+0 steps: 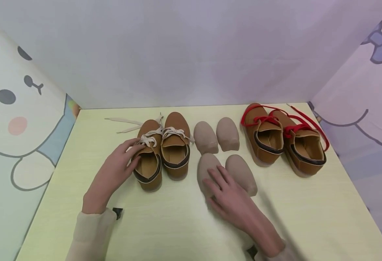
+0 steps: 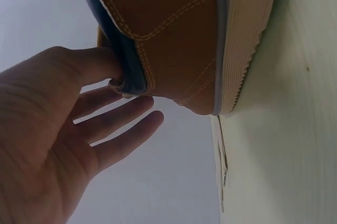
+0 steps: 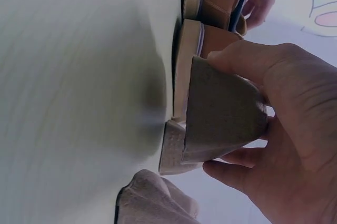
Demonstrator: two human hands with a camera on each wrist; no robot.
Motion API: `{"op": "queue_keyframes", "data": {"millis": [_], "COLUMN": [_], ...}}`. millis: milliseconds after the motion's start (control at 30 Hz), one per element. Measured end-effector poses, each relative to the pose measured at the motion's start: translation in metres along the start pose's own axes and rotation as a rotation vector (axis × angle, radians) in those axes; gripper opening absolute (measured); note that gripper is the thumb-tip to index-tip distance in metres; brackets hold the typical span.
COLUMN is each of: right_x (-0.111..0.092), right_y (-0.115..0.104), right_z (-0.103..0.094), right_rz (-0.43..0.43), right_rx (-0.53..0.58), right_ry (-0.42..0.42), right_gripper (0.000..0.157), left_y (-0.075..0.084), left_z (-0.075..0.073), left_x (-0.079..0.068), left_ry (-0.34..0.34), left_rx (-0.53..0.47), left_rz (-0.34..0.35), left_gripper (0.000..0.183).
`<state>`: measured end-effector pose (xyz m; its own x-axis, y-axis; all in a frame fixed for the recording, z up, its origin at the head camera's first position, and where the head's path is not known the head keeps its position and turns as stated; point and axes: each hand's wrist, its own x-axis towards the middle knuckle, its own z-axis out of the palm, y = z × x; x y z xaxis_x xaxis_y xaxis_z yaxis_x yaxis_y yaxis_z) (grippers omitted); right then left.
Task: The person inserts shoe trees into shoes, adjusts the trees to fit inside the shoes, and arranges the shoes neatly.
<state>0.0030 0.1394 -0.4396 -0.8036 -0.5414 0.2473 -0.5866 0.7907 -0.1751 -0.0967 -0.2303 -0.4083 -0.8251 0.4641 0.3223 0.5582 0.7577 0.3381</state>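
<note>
My left hand [image 1: 117, 165] holds the left brown shoe [image 1: 152, 183] of the white-laced pair by its collar. In the left wrist view, the thumb bends over the dark collar edge [image 2: 131, 61], and the other fingers lie beyond it. White laces [image 1: 150, 139] cross the shoe's front. My right hand [image 1: 231, 201] grips the front-left beige shoe insert [image 1: 207, 165], thumb on one side and fingers on the other. The right wrist view shows that insert's flat end [image 3: 224, 113]. A matching insert [image 1: 241, 172] lies just right of it.
The other white-laced shoe [image 1: 176, 168] stands beside the held one. Two more beige inserts [image 1: 205, 136] [image 1: 227, 133] lie behind the front pair. Brown shoes with red laces [image 1: 266, 156] [image 1: 303, 168] stand at the right. A pale wall [image 1: 191, 54] rises behind the table [image 1: 177, 224].
</note>
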Motion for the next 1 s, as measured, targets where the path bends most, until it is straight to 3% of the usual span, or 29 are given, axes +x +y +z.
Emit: {"op": "queue_keyframes", "data": {"millis": [633,1000], "right_x": [0.007,0.013], "right_y": [-0.004,-0.007], "right_z": [-0.02,-0.032], "right_rz": [-0.016,-0.045], "right_rx": [-0.034,-0.039], "right_ry": [0.046,0.086], "right_gripper": [0.049,0.048], "left_y": [0.005,0.005], "left_z": [0.0,0.0], "left_x": [-0.001,-0.002], "left_ry": [0.042,0.027], "left_rx": [0.002,0.002], "left_rz": [-0.024,-0.053], "left_gripper": [0.044,0.046]}}
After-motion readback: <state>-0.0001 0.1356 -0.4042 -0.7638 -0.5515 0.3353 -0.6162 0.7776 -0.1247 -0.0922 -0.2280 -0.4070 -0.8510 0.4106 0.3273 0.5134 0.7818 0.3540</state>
